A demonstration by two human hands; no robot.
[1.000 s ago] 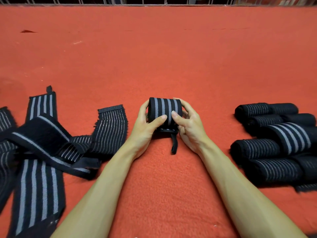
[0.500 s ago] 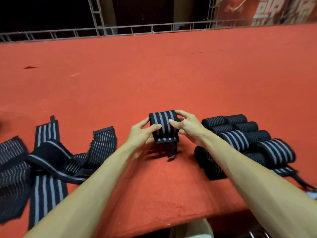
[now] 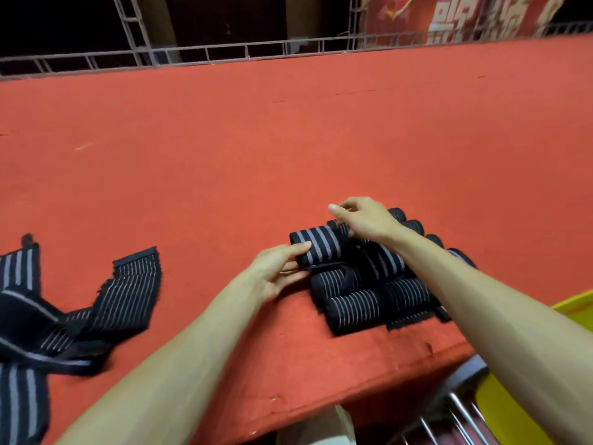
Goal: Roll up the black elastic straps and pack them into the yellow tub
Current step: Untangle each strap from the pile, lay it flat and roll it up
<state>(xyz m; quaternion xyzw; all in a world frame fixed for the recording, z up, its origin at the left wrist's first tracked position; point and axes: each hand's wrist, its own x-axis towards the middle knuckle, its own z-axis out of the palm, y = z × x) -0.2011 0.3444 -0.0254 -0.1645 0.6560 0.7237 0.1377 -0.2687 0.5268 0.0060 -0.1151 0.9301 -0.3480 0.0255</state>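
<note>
Red felt covers the tabletop [image 3: 288, 139], and your work sits at its near right corner. Your left hand [image 3: 279, 271] grasps the roll [image 3: 316, 248], a black strap wound tight with broad grey stripes: the thumb lies on top of its left end and the fingers reach under it, beside a thin dark tail of strap. The roll rests against the far left side of the pile [image 3: 369, 300] of finished rolls, which lie side by side in a tight cluster right at the tabletop's front edge; some have fine stripes and some broad ones.

Your right hand [image 3: 365, 220] is above the roll's far end and the back of the pile, with the fingers curled and the thumb tip close to the forefinger. Nothing shows inside it, and whether its lower fingers touch the roll cannot be told from this angle.

Unrolled straps [image 3: 80, 309] lie in a crossed heap well apart to your left, partly cut off by the frame. The yellow tub [image 3: 574, 309] stands below the tabletop at your right, with only a corner in view past your right forearm. Shiny metal bars [image 3: 462, 412] show under the front edge. Beyond the far edge run a grey railing [image 3: 224, 54] and a red banner [image 3: 465, 17].
</note>
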